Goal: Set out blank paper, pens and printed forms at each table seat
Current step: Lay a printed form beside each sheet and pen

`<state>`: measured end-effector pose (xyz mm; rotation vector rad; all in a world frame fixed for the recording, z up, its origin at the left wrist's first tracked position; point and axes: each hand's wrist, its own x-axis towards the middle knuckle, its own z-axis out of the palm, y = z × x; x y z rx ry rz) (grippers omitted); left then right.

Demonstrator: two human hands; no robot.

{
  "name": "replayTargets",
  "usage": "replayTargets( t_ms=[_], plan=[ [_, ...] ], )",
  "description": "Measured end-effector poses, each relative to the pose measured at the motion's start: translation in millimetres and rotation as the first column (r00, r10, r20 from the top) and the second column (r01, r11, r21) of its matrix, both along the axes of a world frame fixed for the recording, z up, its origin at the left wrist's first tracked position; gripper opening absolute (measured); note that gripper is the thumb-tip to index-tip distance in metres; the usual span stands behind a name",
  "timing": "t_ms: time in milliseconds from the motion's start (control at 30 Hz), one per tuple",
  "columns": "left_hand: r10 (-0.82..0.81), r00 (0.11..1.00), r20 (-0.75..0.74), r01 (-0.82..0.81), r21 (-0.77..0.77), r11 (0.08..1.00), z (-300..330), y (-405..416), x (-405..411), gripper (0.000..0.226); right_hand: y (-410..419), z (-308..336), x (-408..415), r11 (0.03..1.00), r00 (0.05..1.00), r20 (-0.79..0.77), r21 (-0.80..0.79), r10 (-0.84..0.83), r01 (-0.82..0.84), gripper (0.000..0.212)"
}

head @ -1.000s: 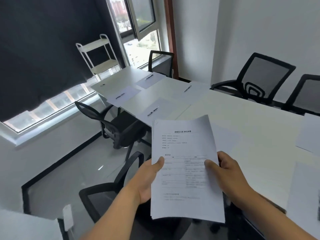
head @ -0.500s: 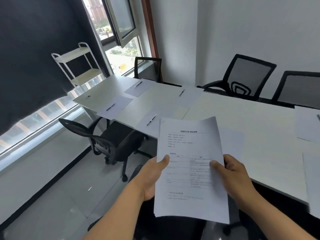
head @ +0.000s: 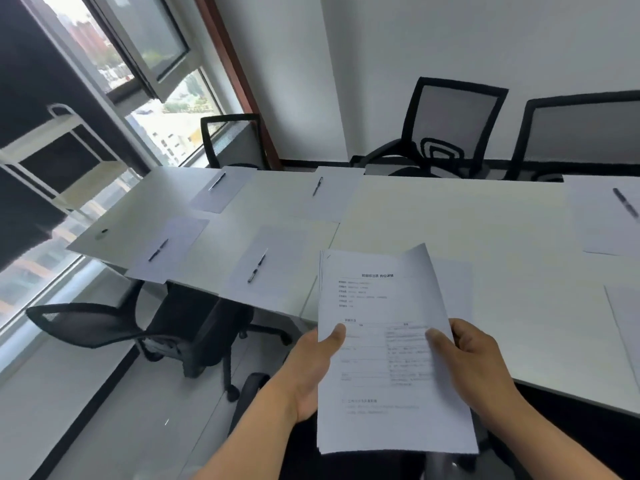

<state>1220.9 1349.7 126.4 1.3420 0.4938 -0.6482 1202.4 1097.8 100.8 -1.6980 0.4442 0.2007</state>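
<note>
I hold a stack of printed forms (head: 384, 348) upright in front of me, over the near edge of the long white table (head: 450, 223). My left hand (head: 311, 368) grips its left edge with the thumb on top. My right hand (head: 474, 365) grips the right edge the same way. Blank sheets lie at the seats, each with a pen on it: a near sheet (head: 273, 251) with a pen (head: 257, 265), a left sheet (head: 173, 244), two far sheets (head: 225, 188) (head: 329, 195), and one at right (head: 602, 220). A bare sheet (head: 453, 282) lies behind the forms.
Black mesh chairs stand around the table: one at near left (head: 156, 327), one at the far end (head: 232, 140), two along the far wall (head: 446, 129) (head: 581, 133). A white shelf cart (head: 65, 157) stands by the window. Another sheet (head: 627, 327) lies at the right edge.
The view has swung right and closer to the table. The forms remain in both hands, now held over the table's near edge.
</note>
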Motion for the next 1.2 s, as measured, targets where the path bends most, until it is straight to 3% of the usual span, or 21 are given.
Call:
replayTargets(
  t_ms=[67,200,467,867,1200],
  plan=[
    [-0.014,1.000,-0.024,0.014,-0.019,1.000,-9.3,-7.7,14.7,0.038,-7.1,-6.5,9.6,0.999,0.999,-0.005,0.005,-0.046,0.046,0.011],
    [-0.032,0.999,-0.033,0.032,-0.018,0.999,-23.0,-21.9,41.7,0.035,-17.3,-22.1,28.2,0.993,0.993,-0.054,-0.065,-0.106,0.102,0.031],
    [-0.168,0.985,-0.041,0.165,-0.059,0.985,-58.8,-33.9,91.1,0.038,-30.9,-57.2,51.8,0.969,0.972,-0.035,-0.093,-0.234,0.230,0.044],
    [-0.231,0.971,-0.059,0.225,-0.091,0.970,-79.1,-42.6,127.1,0.036,-40.2,-72.3,64.8,0.931,0.931,-0.045,-0.062,-0.363,0.360,0.019],
    [-0.224,0.972,-0.075,0.214,-0.118,0.970,-86.8,-39.9,136.3,0.039,-51.4,-82.6,70.1,0.920,0.915,-0.090,-0.050,-0.393,0.390,0.043]
  ],
)
